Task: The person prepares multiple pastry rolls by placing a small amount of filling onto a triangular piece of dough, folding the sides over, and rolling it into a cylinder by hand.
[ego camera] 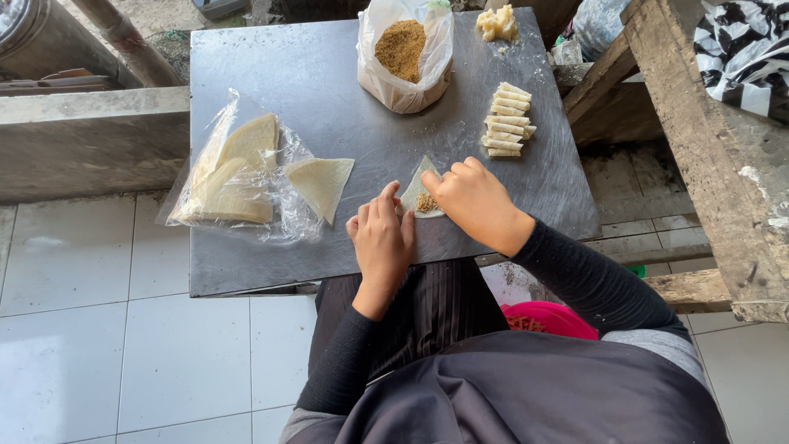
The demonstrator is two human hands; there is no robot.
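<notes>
A triangular pastry wrapper (420, 187) lies on the grey metal table (329, 90) with a small heap of brown crumbly filling (426, 202) on it. My left hand (382, 234) rests at the wrapper's left edge, fingertips touching it. My right hand (472, 200) presses on the wrapper's right side, fingers curled over its edge. Both hands work on the same wrapper near the table's front edge.
An open plastic bag of brown filling (403, 51) stands at the back. Several rolled pastries (507, 120) lie in a stack to the right. A clear bag of wrappers (234, 168) and one loose wrapper (320, 185) lie left. Pale dough lump (498, 23) at back. Wooden bench (715, 164) right.
</notes>
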